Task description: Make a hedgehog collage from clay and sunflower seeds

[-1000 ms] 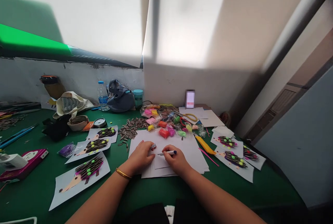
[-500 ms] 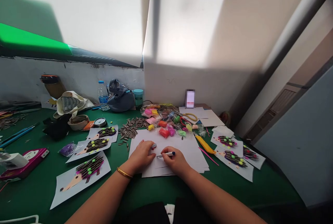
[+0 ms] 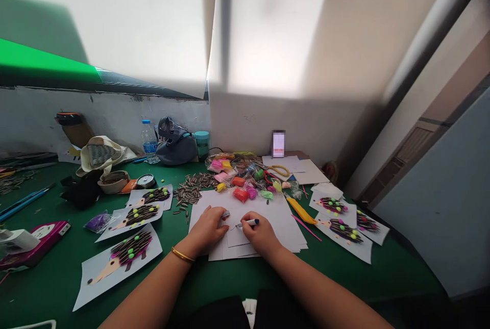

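Observation:
My right hand [image 3: 259, 233] is closed around a white marker pen [image 3: 248, 222] with a dark blue end, its tip down at a small sheet of white paper [image 3: 238, 239]. A short, faint line shows on the paper by the tip. My left hand [image 3: 206, 227], with a gold bangle at the wrist, rests on the sheets to the left, its fingers curled. A small pale bluish object [image 3: 225, 213] pokes out between its thumb and forefinger; its kind is too small to tell. Larger white sheets [image 3: 268, 211] lie stacked beneath both hands.
Behind the paper lie bagged coloured clay packets [image 3: 240, 195] and a pile of sunflower seeds [image 3: 191, 186]. Hedgehog pictures [image 3: 118, 262] lie left and right. A yellow cutter [image 3: 301, 210] and a pink tool [image 3: 306, 228] sit right of the paper. A phone [image 3: 278, 144] leans on the wall.
My right hand with the marker pen has shifted slightly to the right, and a short line now shows left of the tip. My left hand stays on the paper.

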Action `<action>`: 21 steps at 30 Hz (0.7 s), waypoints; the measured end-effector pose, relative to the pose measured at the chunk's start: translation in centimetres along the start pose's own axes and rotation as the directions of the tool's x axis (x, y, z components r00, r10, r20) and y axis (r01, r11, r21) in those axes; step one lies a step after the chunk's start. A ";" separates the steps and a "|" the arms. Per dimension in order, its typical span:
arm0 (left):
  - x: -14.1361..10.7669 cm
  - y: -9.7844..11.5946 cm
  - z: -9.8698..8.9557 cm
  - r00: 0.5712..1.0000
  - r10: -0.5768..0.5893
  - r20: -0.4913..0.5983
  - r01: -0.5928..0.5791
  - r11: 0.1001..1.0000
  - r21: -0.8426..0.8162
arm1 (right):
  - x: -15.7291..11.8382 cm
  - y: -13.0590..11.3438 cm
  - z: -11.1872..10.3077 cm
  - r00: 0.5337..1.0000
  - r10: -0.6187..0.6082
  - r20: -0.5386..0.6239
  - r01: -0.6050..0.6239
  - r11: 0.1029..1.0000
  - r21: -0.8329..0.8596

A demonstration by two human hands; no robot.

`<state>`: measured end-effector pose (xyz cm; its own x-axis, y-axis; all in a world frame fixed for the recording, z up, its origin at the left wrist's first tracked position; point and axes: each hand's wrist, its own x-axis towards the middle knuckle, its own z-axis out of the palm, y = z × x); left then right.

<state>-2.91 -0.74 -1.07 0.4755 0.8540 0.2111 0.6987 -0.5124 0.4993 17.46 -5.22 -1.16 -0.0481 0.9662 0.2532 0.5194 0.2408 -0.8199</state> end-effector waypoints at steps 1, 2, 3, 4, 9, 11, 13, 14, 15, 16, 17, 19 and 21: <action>0.0 0.0 0.0 1.000 0.000 0.004 0.000 1.000 0.002 | 0.0 0.0 0.0 1.000 -0.002 -0.007 0.002 1.000 0.000; 0.0 0.0 0.0 1.000 -0.001 0.006 0.001 1.000 0.005 | 0.1 0.0 0.0 1.000 -0.004 -0.013 0.004 1.000 0.001; 0.0 0.0 0.0 1.000 -0.002 0.007 0.002 1.000 0.008 | 0.1 0.0 0.0 1.000 -0.007 -0.019 0.007 1.000 0.002; 0.0 -0.1 0.0 1.000 -0.002 0.009 0.002 1.000 0.011 | 0.1 0.0 0.0 1.000 -0.010 -0.023 0.010 1.000 0.004; -0.1 0.0 0.0 1.000 0.004 0.004 -0.004 1.000 -0.003 | 0.0 -0.1 -0.3 0.999 -0.022 -0.032 0.023 0.999 0.034; -0.1 0.0 0.0 1.000 -0.002 0.002 0.002 1.000 -0.005 | -0.1 -0.2 -0.5 1.000 -0.027 -0.014 0.028 0.998 0.058; -0.1 0.1 0.0 1.000 -0.006 0.002 0.006 1.000 0.003 | -0.3 -0.5 -0.5 0.999 -0.042 0.028 0.040 0.997 0.071; -0.1 0.1 0.0 1.000 -0.007 0.002 0.007 1.000 0.008 | -0.4 -0.6 -0.5 0.997 -0.052 0.053 0.049 0.996 0.070; -0.1 0.1 0.0 1.000 -0.009 0.001 0.009 1.000 0.011 | -0.5 -0.8 -0.5 0.995 -0.062 0.075 0.057 0.996 0.063; -0.1 0.2 0.0 1.000 -0.011 0.000 0.011 1.000 0.012 | -0.6 -0.9 -0.5 0.993 -0.070 0.091 0.065 0.996 0.053; -0.1 0.2 0.0 1.000 -0.011 -0.001 0.011 1.000 0.010 | -0.6 -1.0 -0.5 0.992 -0.074 0.101 0.070 0.997 0.045; 0.0 0.2 -0.1 1.000 -0.010 -0.003 0.010 1.000 0.000 | -0.7 -1.0 -0.4 0.992 -0.073 0.105 0.070 0.997 0.034; 0.0 0.1 -0.1 1.000 -0.007 -0.007 0.007 1.000 -0.010 | -0.6 -1.0 -0.4 0.992 -0.069 0.106 0.067 0.997 0.028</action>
<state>-2.84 -0.81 -0.96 0.4663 0.8585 0.2135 0.6970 -0.5052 0.5089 17.31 -6.09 -0.29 -0.1739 0.9515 0.2538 0.4910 0.3071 -0.8152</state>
